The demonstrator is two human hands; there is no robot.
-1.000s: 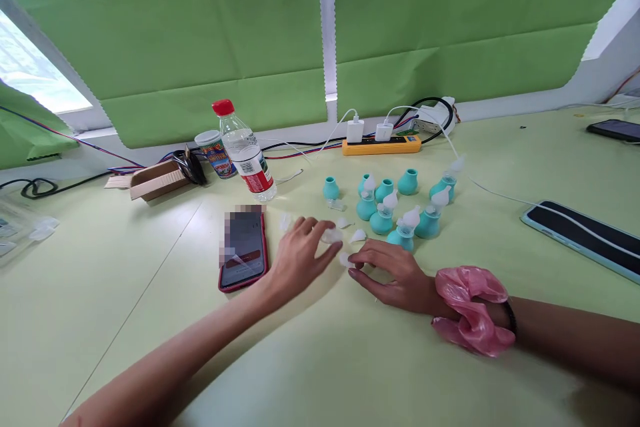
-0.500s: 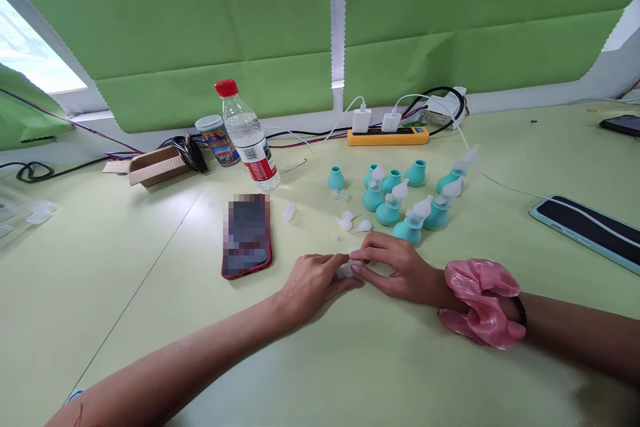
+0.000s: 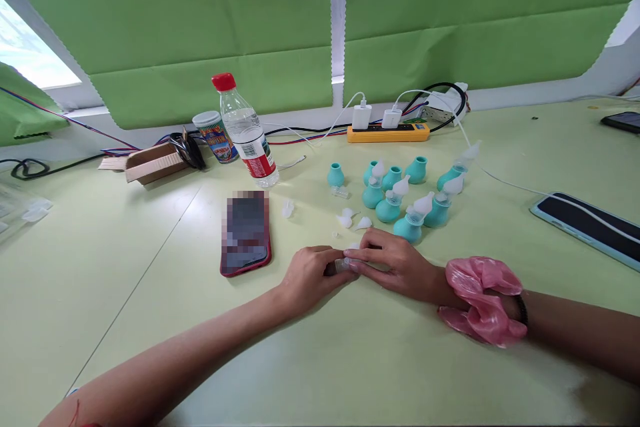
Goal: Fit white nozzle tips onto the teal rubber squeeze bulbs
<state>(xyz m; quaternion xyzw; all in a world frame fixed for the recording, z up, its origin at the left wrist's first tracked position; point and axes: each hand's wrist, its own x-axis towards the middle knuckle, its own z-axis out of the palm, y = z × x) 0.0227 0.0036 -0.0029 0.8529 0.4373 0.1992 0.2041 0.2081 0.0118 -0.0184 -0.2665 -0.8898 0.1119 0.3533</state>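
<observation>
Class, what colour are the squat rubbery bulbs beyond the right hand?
The squat rubbery bulbs are turquoise; best seen in the head view.

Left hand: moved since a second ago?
Yes. Judged against the orange power strip, the left hand has moved toward the wearer: it now lies farther from the strip, with little sideways change.

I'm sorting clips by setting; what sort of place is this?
Perhaps a home or small workroom, at a pale green table by a bright window: green fabric blinds, a yellow plastic power strip, round teal bulbs grouped.
</observation>
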